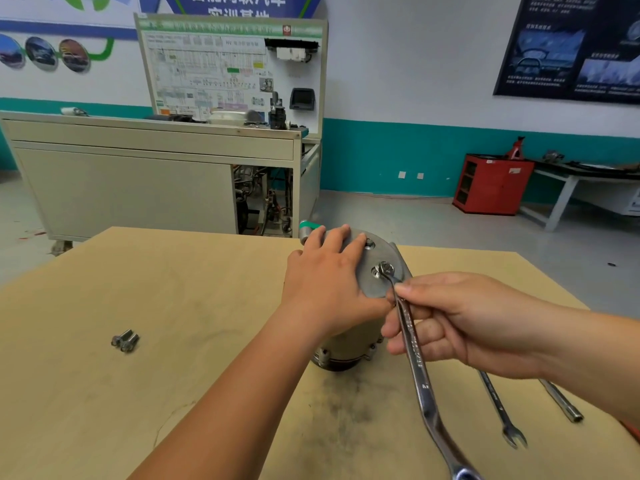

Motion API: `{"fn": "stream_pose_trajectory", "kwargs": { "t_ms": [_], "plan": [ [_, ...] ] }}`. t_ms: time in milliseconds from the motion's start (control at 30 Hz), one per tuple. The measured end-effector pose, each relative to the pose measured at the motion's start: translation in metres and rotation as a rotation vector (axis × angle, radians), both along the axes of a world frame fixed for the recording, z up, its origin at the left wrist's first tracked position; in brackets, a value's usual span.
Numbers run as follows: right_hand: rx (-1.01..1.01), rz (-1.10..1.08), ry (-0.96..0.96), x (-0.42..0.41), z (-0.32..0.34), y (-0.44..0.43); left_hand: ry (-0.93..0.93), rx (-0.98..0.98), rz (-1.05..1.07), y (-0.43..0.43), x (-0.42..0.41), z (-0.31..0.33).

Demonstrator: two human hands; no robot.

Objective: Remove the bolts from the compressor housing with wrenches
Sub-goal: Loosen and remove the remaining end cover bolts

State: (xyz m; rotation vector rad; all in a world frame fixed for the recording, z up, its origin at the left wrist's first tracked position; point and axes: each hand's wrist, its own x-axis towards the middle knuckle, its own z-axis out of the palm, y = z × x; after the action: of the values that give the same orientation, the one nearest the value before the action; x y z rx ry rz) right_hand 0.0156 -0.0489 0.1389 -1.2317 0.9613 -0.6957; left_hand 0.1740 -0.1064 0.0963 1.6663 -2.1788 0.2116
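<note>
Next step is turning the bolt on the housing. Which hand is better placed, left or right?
Right. The right hand grips the wrench, whose ring end sits on the bolt atop the compressor housing. The left hand lies flat on that housing, likely steadying it, and holds no tool.

Both arms are bare: the left forearm [221, 393] and the right forearm [581, 351] show no cloth from wrist to picture edge. The left hand [329, 275] and the right hand [460, 323] are bare too, the right thumbnail short and plain. A thin orange-red strip [634, 432] shows beneath the right forearm; whether it is clothing cannot be told.
</note>
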Motion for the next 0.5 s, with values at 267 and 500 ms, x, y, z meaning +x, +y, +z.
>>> {"fn": "stream_pose_trajectory", "kwargs": {
  "t_ms": [267,500],
  "plan": [
    [-0.018,-0.031,0.036,0.006,-0.002,-0.009,0.002,-0.008,-0.003,0.001,0.001,0.000],
    [-0.101,0.140,0.567,-0.023,0.032,-0.034,0.016,-0.023,-0.020,-0.002,0.006,-0.004]
  ]
}}
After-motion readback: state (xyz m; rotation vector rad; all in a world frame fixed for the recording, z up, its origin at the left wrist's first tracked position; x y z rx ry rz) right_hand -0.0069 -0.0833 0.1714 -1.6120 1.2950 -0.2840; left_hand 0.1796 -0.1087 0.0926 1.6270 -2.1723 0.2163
